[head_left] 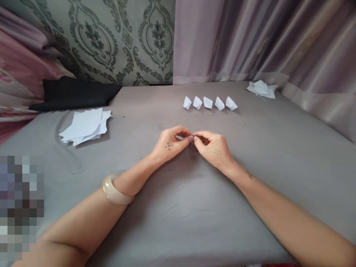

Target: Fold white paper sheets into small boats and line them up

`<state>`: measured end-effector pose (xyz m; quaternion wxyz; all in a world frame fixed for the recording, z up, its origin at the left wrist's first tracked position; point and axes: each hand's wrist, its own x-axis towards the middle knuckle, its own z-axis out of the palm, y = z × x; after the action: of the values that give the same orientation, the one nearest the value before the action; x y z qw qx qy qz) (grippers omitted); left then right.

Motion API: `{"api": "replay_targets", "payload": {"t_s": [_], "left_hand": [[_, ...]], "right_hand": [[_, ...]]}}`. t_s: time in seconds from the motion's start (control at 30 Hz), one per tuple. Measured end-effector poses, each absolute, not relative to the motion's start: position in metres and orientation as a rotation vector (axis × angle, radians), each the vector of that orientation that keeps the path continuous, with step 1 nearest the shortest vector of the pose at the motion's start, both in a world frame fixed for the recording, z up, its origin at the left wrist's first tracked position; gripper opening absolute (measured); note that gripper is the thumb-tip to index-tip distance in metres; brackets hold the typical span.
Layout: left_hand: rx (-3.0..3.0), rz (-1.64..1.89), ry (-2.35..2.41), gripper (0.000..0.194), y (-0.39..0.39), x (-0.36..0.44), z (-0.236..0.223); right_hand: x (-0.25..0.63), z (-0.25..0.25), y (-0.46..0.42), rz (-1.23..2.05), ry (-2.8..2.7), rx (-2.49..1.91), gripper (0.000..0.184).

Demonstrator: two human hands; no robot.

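Left hand (169, 144) and right hand (217, 149) meet over grey cloth-covered surface (194, 222), fingers bent, tips pinched close together; both have hold of small white paper (180, 138), mostly hidden by fingers. Beyond hands, five folded white pieces (208, 103) rest in one row, apart from each other. Loose stack of white sheets (86, 124) lies at left, near black cloth (75, 93); smaller paper pile (261, 88) is at far right.
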<state>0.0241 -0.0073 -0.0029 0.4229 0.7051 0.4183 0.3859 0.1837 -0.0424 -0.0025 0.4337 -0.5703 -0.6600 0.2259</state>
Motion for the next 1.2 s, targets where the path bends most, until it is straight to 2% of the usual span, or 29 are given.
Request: {"api": "replay_targets", "payload": {"t_s": [0.7, 1.2], "left_hand": [[2.130, 1.022, 0.960, 0.017, -0.012, 0.024, 0.001], [2.302, 0.695, 0.690, 0.008, 0.018, 0.013, 0.010]], "right_hand": [[0.183, -0.005, -0.043, 0.626, -1.592, -1.420, 0.015], [0.188, 0.000, -0.038, 0.643, -1.693, -1.441, 0.018]]}}
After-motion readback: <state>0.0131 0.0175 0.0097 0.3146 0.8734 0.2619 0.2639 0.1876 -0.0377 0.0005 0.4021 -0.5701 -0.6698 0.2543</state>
